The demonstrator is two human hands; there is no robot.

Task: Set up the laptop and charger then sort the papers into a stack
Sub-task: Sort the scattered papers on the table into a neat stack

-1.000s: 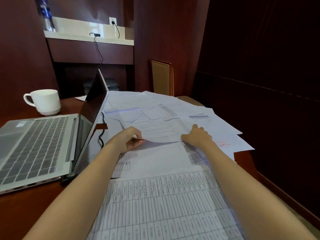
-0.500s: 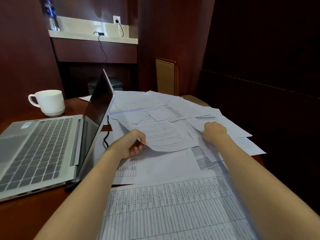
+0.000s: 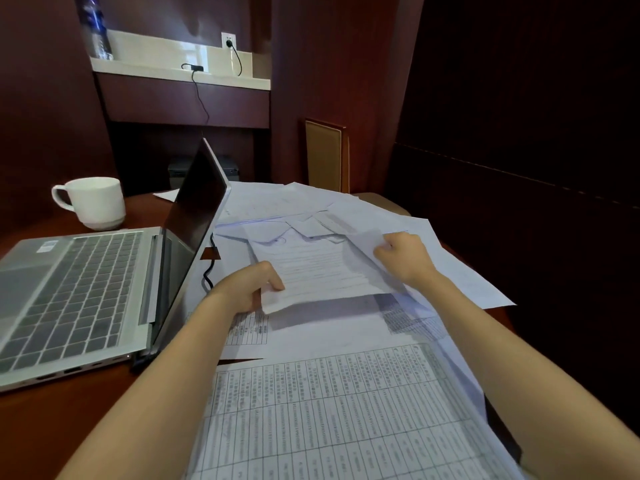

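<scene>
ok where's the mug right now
In the head view the mug stands at the far left on the table, just behind the open laptop.

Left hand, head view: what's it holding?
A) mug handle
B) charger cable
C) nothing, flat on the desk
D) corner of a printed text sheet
D: the left hand pinches the near-left corner of the text sheet, which is raised above the pile with a shadow under it. The mug and the charger cable are untouched. The right hand grips another sheet.
</scene>
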